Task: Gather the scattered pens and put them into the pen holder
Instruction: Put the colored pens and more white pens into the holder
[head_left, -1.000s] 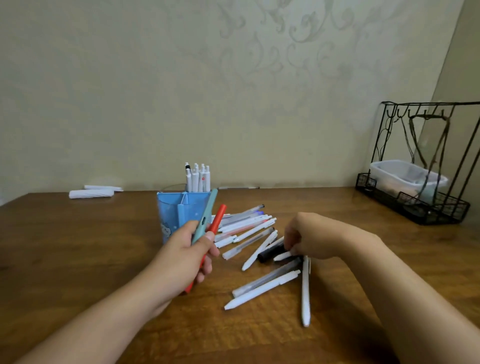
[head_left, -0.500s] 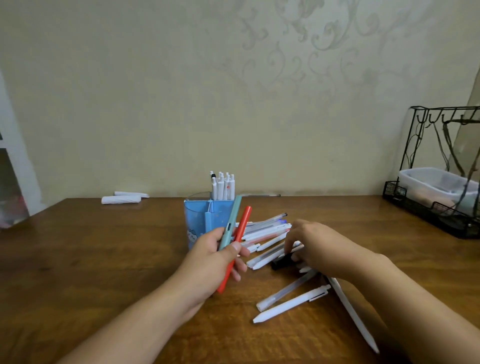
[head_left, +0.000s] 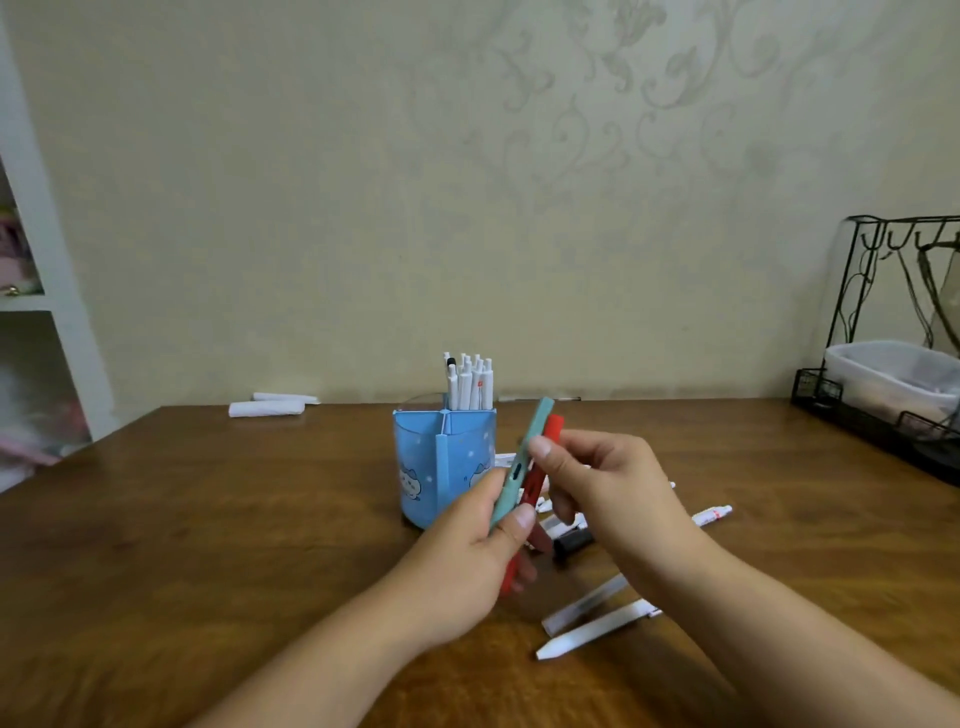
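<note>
A blue pen holder (head_left: 421, 467) stands mid-table with several white pens (head_left: 467, 384) upright in its back compartment. My left hand (head_left: 462, 571) grips a teal pen (head_left: 535, 431) and a red pen (head_left: 551, 428), both tilted up just right of the holder. My right hand (head_left: 613, 493) pinches the upper part of the red pen, thumb in front and fingers behind. A black pen (head_left: 574, 543) and several white pens (head_left: 597, 631) lie scattered on the wooden table (head_left: 208, 545), partly hidden under my right arm.
Two white rolled items (head_left: 267, 408) lie at the back left by the wall. A black wire rack holding a clear plastic container (head_left: 883, 374) stands at the right edge. A white shelf unit (head_left: 41, 260) rises at the far left.
My right hand lifted off the pens on the table and moved left to the two pens in my left hand. The view shifted left, so the holder now sits centre.
</note>
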